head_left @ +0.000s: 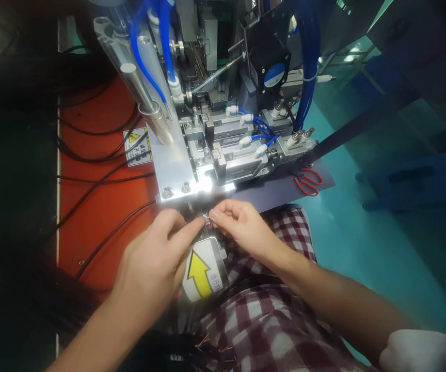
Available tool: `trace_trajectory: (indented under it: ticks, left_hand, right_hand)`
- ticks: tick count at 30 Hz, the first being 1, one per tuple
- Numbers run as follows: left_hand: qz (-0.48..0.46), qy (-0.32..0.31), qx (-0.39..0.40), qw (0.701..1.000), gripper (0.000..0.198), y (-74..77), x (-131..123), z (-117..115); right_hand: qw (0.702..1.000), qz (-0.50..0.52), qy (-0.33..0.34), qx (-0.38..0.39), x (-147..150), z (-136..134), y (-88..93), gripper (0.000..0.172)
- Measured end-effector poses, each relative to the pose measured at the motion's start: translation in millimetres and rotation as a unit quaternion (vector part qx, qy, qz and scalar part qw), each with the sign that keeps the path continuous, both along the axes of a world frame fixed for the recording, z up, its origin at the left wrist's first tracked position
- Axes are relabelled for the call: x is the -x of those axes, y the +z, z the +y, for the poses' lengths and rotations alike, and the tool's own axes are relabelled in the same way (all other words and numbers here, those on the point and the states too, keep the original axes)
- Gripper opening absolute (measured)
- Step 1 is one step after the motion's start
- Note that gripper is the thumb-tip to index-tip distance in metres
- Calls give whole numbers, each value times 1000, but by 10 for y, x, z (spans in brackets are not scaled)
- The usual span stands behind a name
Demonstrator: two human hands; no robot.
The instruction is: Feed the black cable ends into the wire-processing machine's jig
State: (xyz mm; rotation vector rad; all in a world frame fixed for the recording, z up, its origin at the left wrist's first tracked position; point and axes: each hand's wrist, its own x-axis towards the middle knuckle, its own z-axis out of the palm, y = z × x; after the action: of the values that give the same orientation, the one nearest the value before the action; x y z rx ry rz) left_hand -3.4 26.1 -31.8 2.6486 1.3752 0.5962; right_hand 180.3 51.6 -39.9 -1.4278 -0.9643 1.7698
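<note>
Thin coloured wires (207, 219) with small metallic ends lie between my fingertips, just in front of the machine's bright metal edge. My left hand (155, 253) comes from the lower left, its thumb and index finger closed at the left side of the wires. From the right, my right hand (242, 225) pinches at their other side, thumb against curled fingers. The exact form of the small wire ends is too fine to tell. Below the fingers is a white block (203, 268) bearing a yellow arrow, partly covered by my left hand.
Ahead stands a machine with a metal plate (174, 173), pneumatic cylinders (242, 165) and blue air hoses (308, 62). Red-handled pliers or cutters (308, 182) lie on a dark sheet at right. Black cables (102, 178) cross the orange surface (79, 212) at left.
</note>
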Motion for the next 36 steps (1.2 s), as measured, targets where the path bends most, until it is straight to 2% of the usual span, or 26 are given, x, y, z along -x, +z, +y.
trace_trajectory:
  ticks: [6,13,20,23,27,32,36]
  left_hand:
    - [0,4,7,1000,32,-30,14,-13]
    - [-15,15,23,1000,34,-114,39,-33]
    - [-11,4,20,1000,33,-47,21,-19]
    - [-11,5,26,1000,33,-56,17,-28]
    - [-10,17,25,999,34,-78,5,-33]
    - [-4,6,11,1000,32,-31,-10,3]
    - [-14,0,7,1000,31,-21,-3,16]
  right_hand:
    - [999,-28,8,-44,8,-50,-66,20]
    - [977,-120,-18,-176,55,-172,-213,16]
    - [996,-43,-26,-75,90,-153,-146,18]
    - [1000,-4,-26,-11,99,-124,-106,21]
    - [998,45,-39,32,100,-93,-88,25]
    - [997,68,-7,46,15,-45,-75,30]
    - [1000,-4,-24,-20,-43,-3,-66,20]
